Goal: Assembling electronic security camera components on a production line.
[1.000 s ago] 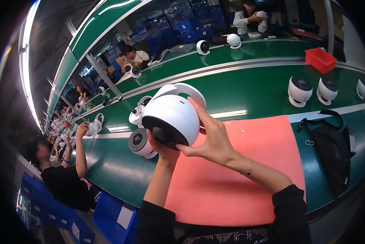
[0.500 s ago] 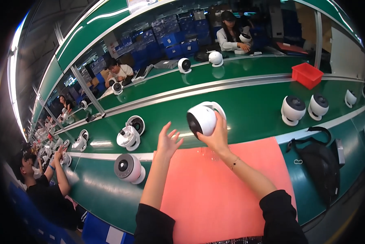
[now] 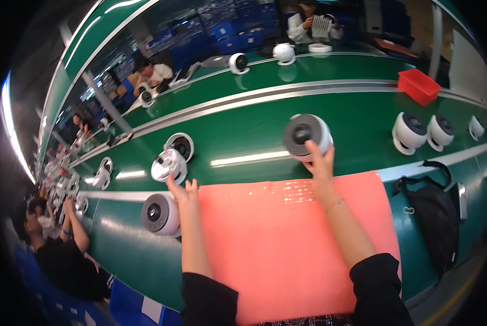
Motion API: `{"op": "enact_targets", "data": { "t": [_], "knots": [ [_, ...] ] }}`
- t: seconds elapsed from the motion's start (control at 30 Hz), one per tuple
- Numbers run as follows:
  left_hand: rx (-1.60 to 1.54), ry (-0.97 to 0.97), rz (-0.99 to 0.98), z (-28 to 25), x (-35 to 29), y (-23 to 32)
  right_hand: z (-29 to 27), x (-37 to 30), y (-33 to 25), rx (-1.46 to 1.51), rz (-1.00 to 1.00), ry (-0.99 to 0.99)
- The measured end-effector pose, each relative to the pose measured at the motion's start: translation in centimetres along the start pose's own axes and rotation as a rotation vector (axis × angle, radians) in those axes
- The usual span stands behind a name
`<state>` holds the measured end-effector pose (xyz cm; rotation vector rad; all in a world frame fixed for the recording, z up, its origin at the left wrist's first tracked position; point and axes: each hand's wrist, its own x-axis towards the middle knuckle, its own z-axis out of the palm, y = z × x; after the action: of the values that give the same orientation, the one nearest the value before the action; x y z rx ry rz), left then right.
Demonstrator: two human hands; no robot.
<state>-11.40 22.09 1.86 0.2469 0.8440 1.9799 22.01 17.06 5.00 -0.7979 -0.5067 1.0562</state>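
Observation:
My right hand [image 3: 322, 165] grips a round white device [image 3: 325, 136] with a dark grey disc face and black centre. Its thumb lies across the face; the other fingers are partly hidden. It is over the green belt, and I cannot tell whether it rests there. My left hand [image 3: 184, 193] is open and empty, fingers spread. Its fingertips overlap an opened white unit [image 3: 169, 164] with a clear, shiny inside and a dark round part behind; contact is unclear. Close to the left wrist, a similar white device [image 3: 161, 213] with a grey face rests at the table's edge.
A pink mat [image 3: 292, 244] covers the table before me. To the right lie a black bag [image 3: 432, 220] and, farther off, several white devices [image 3: 409, 133] and a red bin [image 3: 419, 87]. A co-worker [image 3: 59, 250] sits at the left; others work across the belt.
My right hand has moved right with the white device and turned its dark face toward me. My left hand has moved left to the opened unit. The view has shifted slightly.

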Motion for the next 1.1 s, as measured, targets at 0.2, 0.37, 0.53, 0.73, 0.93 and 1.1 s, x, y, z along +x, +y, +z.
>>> {"op": "enact_targets", "data": {
  "t": [0.2,0.37,0.53,0.73,0.93,1.1],
  "knots": [
    [0.03,0.165,0.089,-1.1,6.3,0.0,-4.4,2.3,0.4,-0.019,0.331,0.043],
    [0.0,0.155,0.164,-3.3,9.3,-0.8,-3.9,2.8,0.0,-0.34,0.038,0.388],
    [0.073,0.048,0.088,-1.9,5.6,0.0,-0.9,-0.2,-2.2,-0.97,-0.634,0.331],
    [0.307,-0.175,-0.064,1.2,-0.4,2.5,1.5,-6.5,-2.6,-1.269,-0.883,-0.442],
    [0.658,-0.406,-0.286,3.8,-6.8,3.6,-1.8,-9.9,-1.4,-1.589,-1.106,-0.7],
    [0.786,-0.526,-0.301,5.3,-12.8,3.5,-6.7,-10.7,-2.7,-1.719,-1.447,-0.667]
  ]
}}
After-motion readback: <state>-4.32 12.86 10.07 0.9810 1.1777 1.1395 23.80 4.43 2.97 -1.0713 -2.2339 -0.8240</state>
